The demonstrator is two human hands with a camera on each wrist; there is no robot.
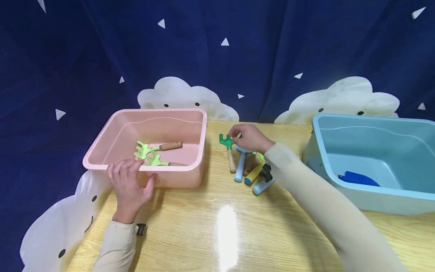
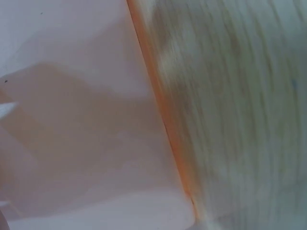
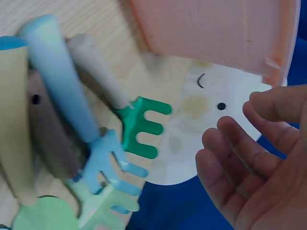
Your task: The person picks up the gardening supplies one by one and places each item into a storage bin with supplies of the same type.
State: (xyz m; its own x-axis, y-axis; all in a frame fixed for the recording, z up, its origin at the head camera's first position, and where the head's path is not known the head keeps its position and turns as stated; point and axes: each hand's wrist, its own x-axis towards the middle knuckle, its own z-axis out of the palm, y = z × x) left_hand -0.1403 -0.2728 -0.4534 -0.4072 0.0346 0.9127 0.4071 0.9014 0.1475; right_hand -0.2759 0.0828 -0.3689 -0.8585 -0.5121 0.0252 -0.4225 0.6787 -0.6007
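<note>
- right sleeve (image 1: 326,211) nearest the head camera, cream, running from the lower right up toward the tool pile
- right hand (image 1: 247,138) over the top of the pile; fingers loosely bent and apart in the right wrist view (image 3: 249,158), nothing between them, fingertips just beside the dark green rake (image 1: 227,145) head
- dark green rake: wooden handle, lying on the table at the left edge of the pile, prongs pointing away from the person; also seen at (image 3: 141,127)
- light blue rake (image 3: 103,160) beside it, blue handle; a pale green tool (image 3: 72,211) under its prongs
- rest of pile (image 1: 253,172): more wooden, yellow and blue handles, heaped and touching
- left hand (image 1: 129,185) at the near rim of the pink bin (image 1: 102,141), fingers spread over the rim edge, thumb against the outer wall; grips no tool
- left wrist view blurred: only pink bin wall and wood grain readable
- inside pink bin: two light green rakes (image 1: 149,153) with wooden handles, lying on the floor of the bin
- blue bin (image 1: 401,196) at the right, well apart from the pink one; a dark blue piece (image 1: 357,177) on its floor
- wooden table (image 1: 224,226), glare spot in the middle
- dark blue curtain (image 1: 238,45) with white triangles and clouds behind
</note>
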